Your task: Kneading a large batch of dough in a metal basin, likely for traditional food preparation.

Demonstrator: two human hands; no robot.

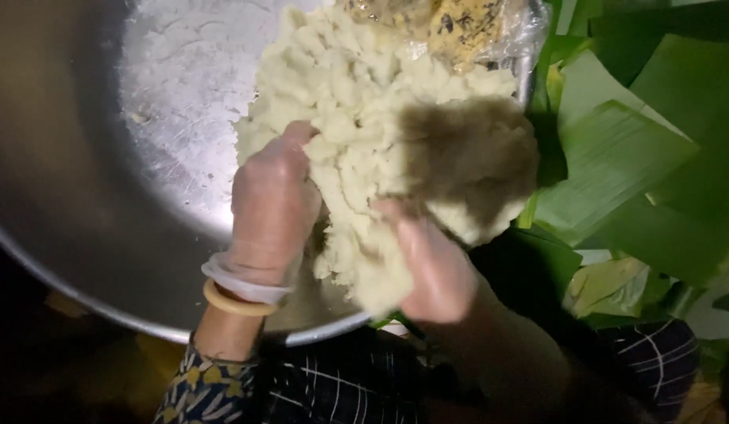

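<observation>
Inside the wide, shallow silver metal basin [168, 86], toward its right rim, sits a large lumpy mass of pale cream-coloured dough [380, 133], crumbly on its surface and heaped higher than the basin's edge. Both hands are sunk into the near side of that mass. The left hand [274, 204], covered by a thin clear plastic glove bunched at the wrist, presses against the dough's left flank with its fingers curled into it, clamped on a handful. A cream-coloured round bangle [237, 303] circles that wrist just below the glove's cuff. The right hand [435, 267] lies lower and to the right, its fingers buried under a hanging lump of dough at the near edge; it grips the dough from below, though its fingertips are hidden. The two hands are near each other but apart, with dough between them. Behind the mass, at the far rim, a crumpled clear plastic bag with yellowish contents [459, 27] rests against the dough. Right of the basin lie broad green banana leaves [631, 149], overlapping one another. A dark checked cloth [341, 385] shows below the basin's near rim.
</observation>
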